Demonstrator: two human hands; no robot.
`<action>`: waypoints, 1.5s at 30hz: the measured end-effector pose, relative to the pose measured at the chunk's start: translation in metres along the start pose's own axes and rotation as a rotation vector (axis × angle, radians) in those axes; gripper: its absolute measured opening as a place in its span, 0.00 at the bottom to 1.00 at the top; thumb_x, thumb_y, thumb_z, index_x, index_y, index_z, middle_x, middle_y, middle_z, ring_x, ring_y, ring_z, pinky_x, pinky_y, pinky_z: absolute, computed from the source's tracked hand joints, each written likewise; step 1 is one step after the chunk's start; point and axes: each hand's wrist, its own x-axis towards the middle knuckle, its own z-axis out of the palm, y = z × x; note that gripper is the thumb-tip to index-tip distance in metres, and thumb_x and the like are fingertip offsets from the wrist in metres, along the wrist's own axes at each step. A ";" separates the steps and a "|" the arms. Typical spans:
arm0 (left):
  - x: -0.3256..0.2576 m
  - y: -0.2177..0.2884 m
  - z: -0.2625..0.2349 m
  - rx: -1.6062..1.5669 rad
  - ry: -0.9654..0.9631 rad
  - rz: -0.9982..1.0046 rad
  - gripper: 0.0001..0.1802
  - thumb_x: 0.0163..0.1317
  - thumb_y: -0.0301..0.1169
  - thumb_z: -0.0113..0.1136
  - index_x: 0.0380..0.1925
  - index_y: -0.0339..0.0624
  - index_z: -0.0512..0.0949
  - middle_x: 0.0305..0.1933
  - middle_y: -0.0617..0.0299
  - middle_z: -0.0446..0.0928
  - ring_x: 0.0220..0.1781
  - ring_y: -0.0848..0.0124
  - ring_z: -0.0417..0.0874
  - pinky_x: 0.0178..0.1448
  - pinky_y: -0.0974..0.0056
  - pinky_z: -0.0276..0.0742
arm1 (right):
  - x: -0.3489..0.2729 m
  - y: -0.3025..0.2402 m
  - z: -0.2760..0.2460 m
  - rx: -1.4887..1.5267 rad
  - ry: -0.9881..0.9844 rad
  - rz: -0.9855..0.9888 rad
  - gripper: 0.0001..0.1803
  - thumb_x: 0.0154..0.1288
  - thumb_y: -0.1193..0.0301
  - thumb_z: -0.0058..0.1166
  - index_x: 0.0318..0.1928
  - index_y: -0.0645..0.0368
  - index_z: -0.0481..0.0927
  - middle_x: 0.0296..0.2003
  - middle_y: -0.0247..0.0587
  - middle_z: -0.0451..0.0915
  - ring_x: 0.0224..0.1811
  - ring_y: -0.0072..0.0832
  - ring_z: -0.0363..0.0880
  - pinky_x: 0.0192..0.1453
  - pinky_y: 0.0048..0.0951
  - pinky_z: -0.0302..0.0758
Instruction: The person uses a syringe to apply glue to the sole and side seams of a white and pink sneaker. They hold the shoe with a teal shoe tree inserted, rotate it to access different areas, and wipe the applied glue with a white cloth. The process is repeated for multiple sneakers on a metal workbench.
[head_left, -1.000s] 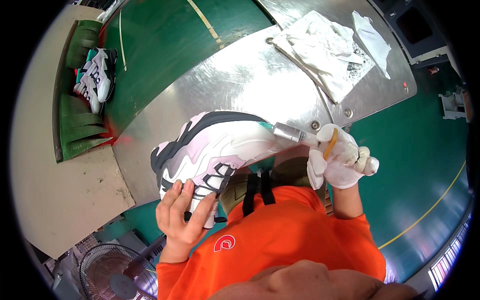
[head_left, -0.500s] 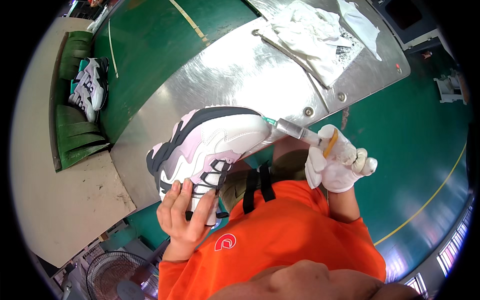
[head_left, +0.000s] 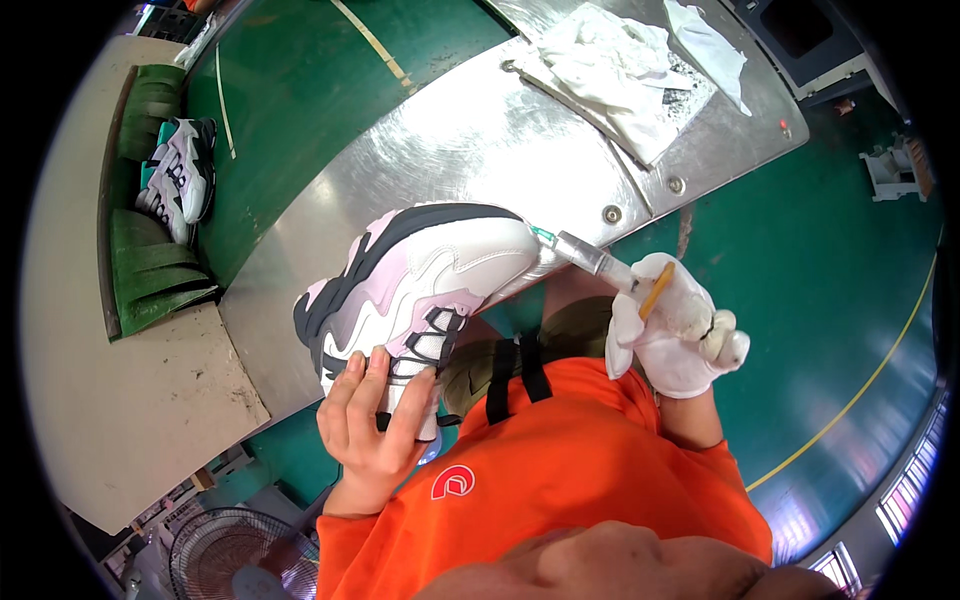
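Here's the sneaker (head_left: 410,270), white and lilac with a dark band along its sole, tipped on its side at the near edge of the steel table (head_left: 470,160), toe aimed to your right; whether it rests on the metal, I can't tell. Your bare left hand (head_left: 375,430) has it by the tongue and laces, fingers close together, thumb spread apart from them. At the toe, the green tip (head_left: 542,233) of a clear syringe (head_left: 590,255) sits right by the sole edge, contact too fine to call. Your white-gloved right hand (head_left: 680,335) is closed around that syringe's rear, a yellow strip (head_left: 656,291) showing across the glove. Behind you have your orange top (head_left: 560,470). Further up the steel lies a crumpled white cloth (head_left: 605,60), with a smaller white cloth (head_left: 708,50) just beside it. Out left, sneakers (head_left: 180,175) in similar colours sit on the green belt (head_left: 290,130) against green flaps (head_left: 150,270), beside a beige board (head_left: 80,400). Lower left, there's a fan (head_left: 225,560).
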 end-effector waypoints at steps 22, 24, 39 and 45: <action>0.109 -0.085 -0.018 -0.579 -0.384 -0.145 0.27 0.29 0.24 0.73 0.38 0.43 0.80 0.39 0.55 0.78 0.40 0.57 0.78 0.43 0.59 0.72 | 0.025 0.031 -0.015 -0.587 -0.297 -0.100 0.46 0.29 0.78 0.75 0.56 0.71 0.70 0.43 0.44 0.79 0.40 0.26 0.77 0.47 0.27 0.76; 0.122 -0.100 -0.008 -0.673 -0.444 -0.126 0.28 0.28 0.23 0.73 0.38 0.41 0.79 0.37 0.57 0.76 0.38 0.60 0.77 0.43 0.61 0.72 | 0.028 0.037 -0.023 -0.635 -0.284 -0.120 0.44 0.30 0.75 0.76 0.55 0.68 0.71 0.42 0.44 0.80 0.33 0.24 0.76 0.39 0.25 0.76; 0.243 -0.139 0.040 -0.932 -1.081 0.083 0.40 0.49 0.50 0.73 0.58 0.38 0.74 0.59 0.55 0.75 0.60 0.64 0.75 0.61 0.58 0.71 | 0.030 0.059 -0.042 -0.914 -0.279 -0.233 0.40 0.32 0.64 0.77 0.50 0.64 0.75 0.32 0.42 0.79 0.24 0.30 0.75 0.30 0.26 0.74; 0.241 -0.079 0.102 -0.868 -1.322 0.183 0.28 0.59 0.45 0.67 0.55 0.41 0.77 0.55 0.56 0.78 0.55 0.65 0.77 0.57 0.61 0.73 | 0.018 0.051 -0.040 -0.673 -0.267 0.020 0.42 0.33 0.69 0.77 0.54 0.65 0.73 0.44 0.43 0.81 0.29 0.20 0.73 0.34 0.19 0.72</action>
